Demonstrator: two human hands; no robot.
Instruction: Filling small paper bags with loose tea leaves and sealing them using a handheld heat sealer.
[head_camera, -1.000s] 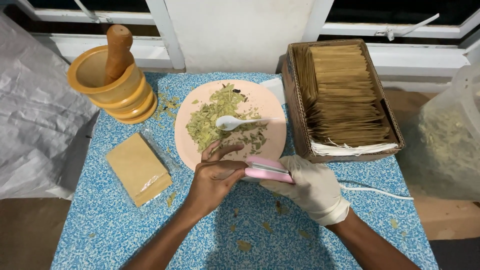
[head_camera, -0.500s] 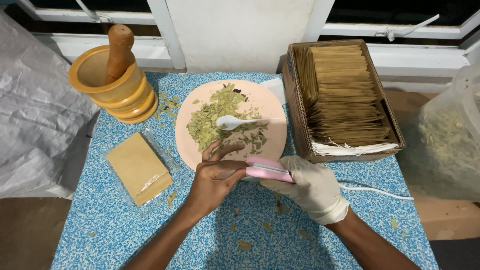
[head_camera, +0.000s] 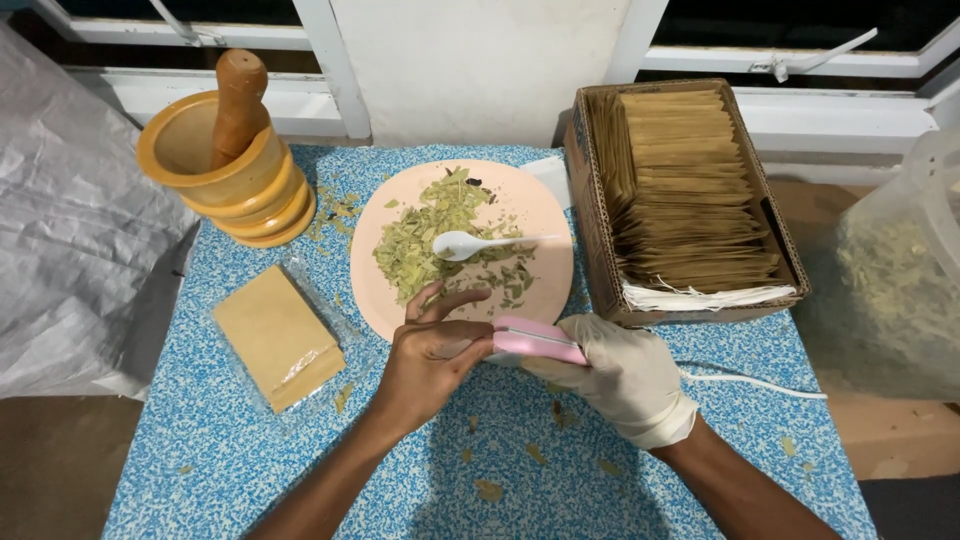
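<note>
My right hand (head_camera: 620, 370), in a white glove, grips a small pink sealing device (head_camera: 535, 339) with a white cord (head_camera: 750, 382). My bare left hand (head_camera: 430, 355) pinches something at the device's left end; the item is hidden under my fingers. Both hands rest on the blue speckled table (head_camera: 250, 450), just in front of a pink plate (head_camera: 540, 215) heaped with crushed dried green leaves (head_camera: 425, 235) and a white plastic spoon (head_camera: 470, 243).
A yellow mortar with wooden pestle (head_camera: 225, 150) stands at the back left. A clear pack of tan sachets (head_camera: 275, 335) lies on the left. A cardboard box of tan sachets (head_camera: 685, 190) sits on the right. Plastic bags flank the table.
The pink device's jaws have closed a little; both hands stay in place.
</note>
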